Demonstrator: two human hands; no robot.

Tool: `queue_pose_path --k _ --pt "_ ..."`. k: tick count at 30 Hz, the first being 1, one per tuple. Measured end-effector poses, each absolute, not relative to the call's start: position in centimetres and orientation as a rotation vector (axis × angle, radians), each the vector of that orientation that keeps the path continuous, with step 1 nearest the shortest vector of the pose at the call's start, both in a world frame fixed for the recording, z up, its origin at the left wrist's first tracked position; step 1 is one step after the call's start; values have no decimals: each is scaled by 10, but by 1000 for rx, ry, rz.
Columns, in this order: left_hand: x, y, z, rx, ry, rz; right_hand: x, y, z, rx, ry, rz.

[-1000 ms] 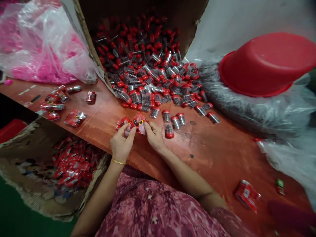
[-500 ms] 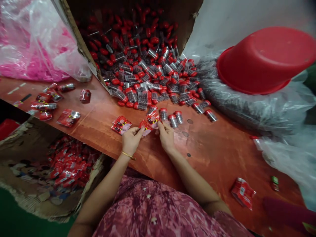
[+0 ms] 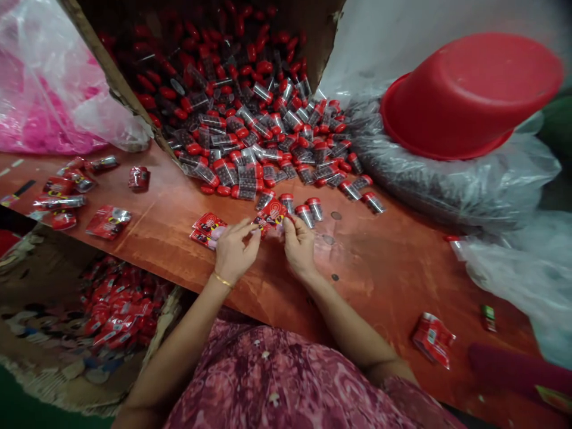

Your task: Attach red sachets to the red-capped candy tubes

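Note:
Low over the table, a small red printed packet (image 3: 273, 210) with a yellow and black picture is between my two hands. My right hand (image 3: 299, 245) pinches its right side between thumb and fingers. At the packet's lower left edge, my left hand (image 3: 236, 250), with a gold bangle on the wrist, has its thumb and fingertips closed in. Fingers partly hide the packet. Flat red packets (image 3: 209, 225) lie just left of my left hand. Several small clear jars with red lids (image 3: 314, 208) and dark contents stand beyond my right hand.
A tipped cardboard box (image 3: 330, 53) spills many red-lidded jars (image 3: 250, 128). Filled packets (image 3: 108, 221) lie left; below is a carton of red packets (image 3: 123, 310). A red tub (image 3: 473, 95) rests on a plastic bag (image 3: 402, 185) at right. Another red packet (image 3: 433, 339) lies near right.
The red packet's lower part, spread between my hands before, is now mostly covered by fingers. My left hand has rolled over, its back facing up more. The whole view has shifted slightly.

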State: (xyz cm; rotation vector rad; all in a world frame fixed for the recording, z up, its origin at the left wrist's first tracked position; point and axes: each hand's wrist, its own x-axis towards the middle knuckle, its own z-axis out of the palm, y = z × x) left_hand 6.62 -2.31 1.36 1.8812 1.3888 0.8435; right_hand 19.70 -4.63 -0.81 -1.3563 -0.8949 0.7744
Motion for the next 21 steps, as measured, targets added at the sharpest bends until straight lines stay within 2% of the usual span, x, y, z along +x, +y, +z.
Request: queue_pose_path --k 3,9,11,16,21 --pt "64 -40 8 1370 1194 960 179 -55 -6 -1306 -919 907" --pt "67 -52 9 779 1269 1205 162 -72 -8 -1319 -1218 891" --pt "64 -49 14 639 1235 1185 183 -70 -5 -1346 -1482 779" --pt "56 -46 25 475 1230 1070 269 -47 9 -1571 -2292 167" --pt "59 -48 24 379 1201 916 303 -36 6 -1456 -2754 1"
